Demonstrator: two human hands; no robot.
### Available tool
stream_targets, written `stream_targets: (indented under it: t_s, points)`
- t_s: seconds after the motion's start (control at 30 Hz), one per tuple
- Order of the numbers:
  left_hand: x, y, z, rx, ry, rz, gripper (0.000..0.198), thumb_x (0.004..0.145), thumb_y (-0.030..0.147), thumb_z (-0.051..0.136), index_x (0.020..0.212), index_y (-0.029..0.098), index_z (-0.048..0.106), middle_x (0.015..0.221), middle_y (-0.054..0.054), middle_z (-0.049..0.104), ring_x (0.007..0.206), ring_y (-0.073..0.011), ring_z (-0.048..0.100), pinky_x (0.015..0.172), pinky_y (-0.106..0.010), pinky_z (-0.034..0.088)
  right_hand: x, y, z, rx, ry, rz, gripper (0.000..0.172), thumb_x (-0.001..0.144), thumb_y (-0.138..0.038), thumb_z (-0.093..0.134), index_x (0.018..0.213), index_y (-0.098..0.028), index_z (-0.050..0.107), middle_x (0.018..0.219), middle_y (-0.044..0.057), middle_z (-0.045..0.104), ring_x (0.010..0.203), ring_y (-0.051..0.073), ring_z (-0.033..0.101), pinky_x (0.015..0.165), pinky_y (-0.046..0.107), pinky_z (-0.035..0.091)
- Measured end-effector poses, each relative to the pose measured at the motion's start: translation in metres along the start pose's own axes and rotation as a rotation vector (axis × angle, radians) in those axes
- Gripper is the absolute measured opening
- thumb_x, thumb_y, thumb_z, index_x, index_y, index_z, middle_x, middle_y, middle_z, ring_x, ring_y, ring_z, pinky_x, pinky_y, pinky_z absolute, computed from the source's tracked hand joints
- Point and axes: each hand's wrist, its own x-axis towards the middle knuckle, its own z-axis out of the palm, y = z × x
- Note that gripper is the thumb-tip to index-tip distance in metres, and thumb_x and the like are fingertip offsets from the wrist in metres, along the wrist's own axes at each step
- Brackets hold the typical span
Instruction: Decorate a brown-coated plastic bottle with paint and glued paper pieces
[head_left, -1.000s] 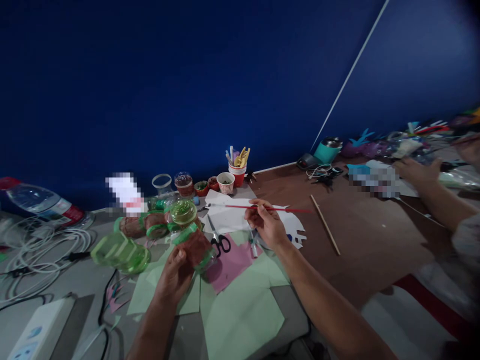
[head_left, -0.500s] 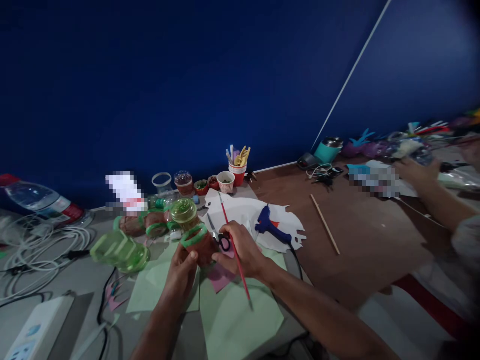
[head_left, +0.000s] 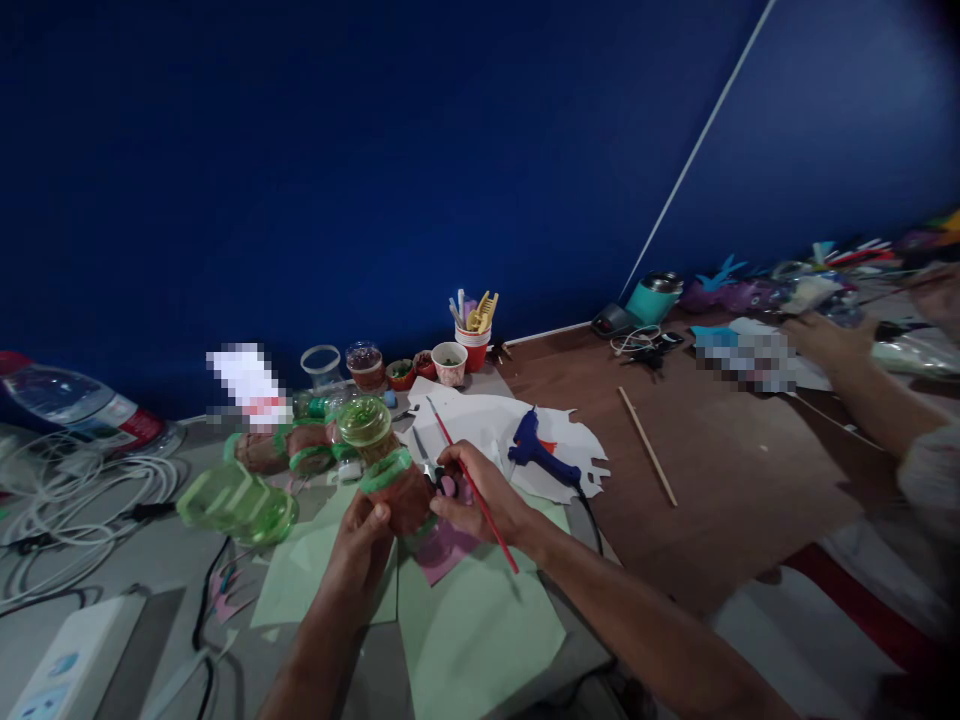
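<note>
My left hand (head_left: 365,545) is closed around a cut plastic bottle piece (head_left: 403,505), painted brown with a green rim and tilted over the paper. Between the fingers of my right hand (head_left: 484,495) lies a thin red paintbrush (head_left: 480,500), its bristle end up and to the left. The right fingertips are close to the bottle piece; whether they touch it I cannot tell. Just behind the piece is a jar of green paint (head_left: 364,420). Scissors (head_left: 426,458) rest partly hidden between the piece and my right hand. Pink paper (head_left: 442,553) and pale green sheets (head_left: 480,640) lie below.
A blue glue gun (head_left: 541,452) lies on white paper (head_left: 592,440), right of my hand. Further brown-and-green bottle pieces (head_left: 309,447), a green bottle part (head_left: 240,503) and paper cups (head_left: 450,364) stand around. Cables (head_left: 120,500) fill the left. A co-worker's hand (head_left: 832,345) is at right.
The paintbrush has swung in my right hand, its bristle end shifting left and its handle end moving right and up. The bottle piece is turned slightly in my left hand.
</note>
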Motion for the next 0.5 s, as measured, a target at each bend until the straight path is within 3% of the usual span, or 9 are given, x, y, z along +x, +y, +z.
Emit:
stream_targets:
  t_s: [0.3,0.5]
  points:
    - [0.001,-0.001,-0.003,-0.02,0.005,0.003,0.046,0.068,0.04,0.077,0.108,0.017,0.069,0.117,-0.013,0.069,0.108,-0.0301,0.063,0.096,-0.041,0.047,0.003,0.005,0.001,0.057,0.052,-0.007,0.031,0.07,-0.017,0.06,0.099,-0.021,0.051,0.083,0.0,0.053,0.071,0.014,0.052,0.062,0.026,0.045]
    - [0.007,-0.003,-0.013,-0.008,-0.006,-0.006,0.052,0.066,0.041,0.078,0.111,0.017,0.068,0.121,-0.014,0.067,0.114,-0.033,0.06,0.097,-0.044,0.048,-0.004,0.004,0.0,0.055,0.162,-0.191,0.014,0.083,-0.018,0.05,0.096,-0.021,0.053,0.091,0.003,0.059,0.082,0.017,0.056,0.076,0.031,0.047]
